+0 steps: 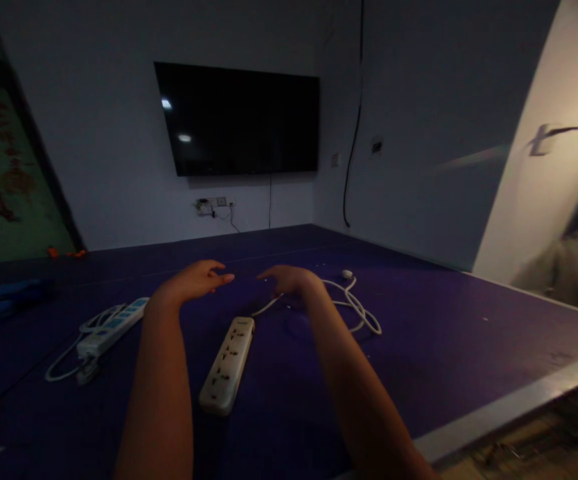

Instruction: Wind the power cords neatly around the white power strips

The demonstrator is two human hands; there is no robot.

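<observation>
A white power strip [229, 363] lies lengthwise on the purple tabletop [419, 347], between my two forearms. Its white cord [353, 303] runs from the far end, passes behind my right hand and loops on the right, ending in a plug [347, 274]. My left hand [196, 280] is raised beyond the strip's far end, fingers apart, holding nothing. Over the cord hovers my right hand [289, 279], its fingers stretched toward the left with nothing seen in them; whether it touches the cord I cannot tell.
Left of my left arm lies another power strip [113, 327] with blue sockets and a bundled cord. A blue cloth [6, 300] rests at the far left. A television [243, 123] hangs on the back wall above wall sockets [216, 203]. The table's pale edge [519, 400] runs along the right.
</observation>
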